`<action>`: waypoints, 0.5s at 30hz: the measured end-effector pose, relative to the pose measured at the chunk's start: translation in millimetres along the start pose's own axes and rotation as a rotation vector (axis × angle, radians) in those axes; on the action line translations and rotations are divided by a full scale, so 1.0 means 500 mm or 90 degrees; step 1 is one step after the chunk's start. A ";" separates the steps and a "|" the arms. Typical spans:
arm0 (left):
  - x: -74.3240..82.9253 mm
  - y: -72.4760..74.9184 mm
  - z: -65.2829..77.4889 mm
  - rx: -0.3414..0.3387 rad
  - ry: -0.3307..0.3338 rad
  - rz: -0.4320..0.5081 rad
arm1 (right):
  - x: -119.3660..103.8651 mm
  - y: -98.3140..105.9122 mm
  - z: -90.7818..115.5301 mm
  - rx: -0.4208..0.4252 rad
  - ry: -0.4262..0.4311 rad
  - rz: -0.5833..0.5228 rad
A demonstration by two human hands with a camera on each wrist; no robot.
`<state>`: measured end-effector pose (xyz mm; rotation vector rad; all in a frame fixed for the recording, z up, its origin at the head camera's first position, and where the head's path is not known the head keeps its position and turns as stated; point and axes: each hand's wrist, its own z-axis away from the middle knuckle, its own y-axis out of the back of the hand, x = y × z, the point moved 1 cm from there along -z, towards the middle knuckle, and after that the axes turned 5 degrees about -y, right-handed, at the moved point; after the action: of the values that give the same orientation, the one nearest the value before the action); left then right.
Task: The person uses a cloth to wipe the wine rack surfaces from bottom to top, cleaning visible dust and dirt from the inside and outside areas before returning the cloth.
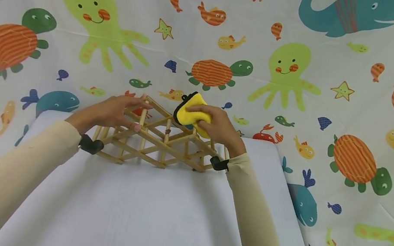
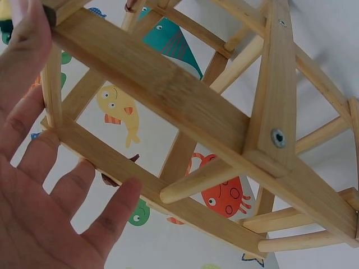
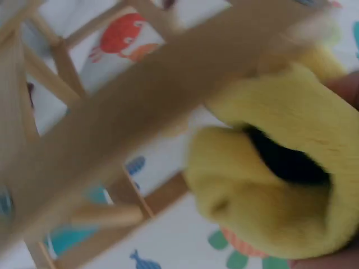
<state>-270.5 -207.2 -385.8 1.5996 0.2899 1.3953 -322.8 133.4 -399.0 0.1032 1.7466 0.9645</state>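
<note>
A wooden lattice rack (image 1: 166, 137) of crossed slats and round dowels stands at the far side of the white table. My left hand (image 1: 114, 110) holds its upper left part, thumb at the near slat (image 2: 168, 92) and fingers spread along the far one. In my right hand (image 1: 221, 129) is a bunched yellow cloth (image 1: 186, 114) with a black edge, at the rack's top right of centre. The right wrist view shows the cloth (image 3: 275, 207) folded against a slat, with most of that hand out of sight.
Right behind the rack hangs a white curtain (image 1: 187, 42) printed with sea animals. The white tabletop (image 1: 149, 215) spreads between my forearms. A screw head (image 2: 279, 138) shows on one slat of the rack.
</note>
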 end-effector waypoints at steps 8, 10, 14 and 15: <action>0.001 -0.001 0.006 0.007 -0.007 -0.002 | 0.014 0.071 0.071 -0.086 0.008 -0.116; 0.001 -0.003 0.006 0.008 -0.002 0.000 | 0.021 0.084 0.083 -0.034 -0.005 -0.137; 0.004 -0.007 0.007 0.008 0.002 0.006 | 0.042 0.100 0.094 0.096 -0.020 -0.167; 0.004 -0.008 0.007 0.008 0.002 0.006 | 0.047 0.101 0.094 0.126 -0.024 -0.171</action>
<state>-265.0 -205.3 -387.3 1.6111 0.2935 1.4062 -312.2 204.7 -388.5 0.0133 1.7649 0.5913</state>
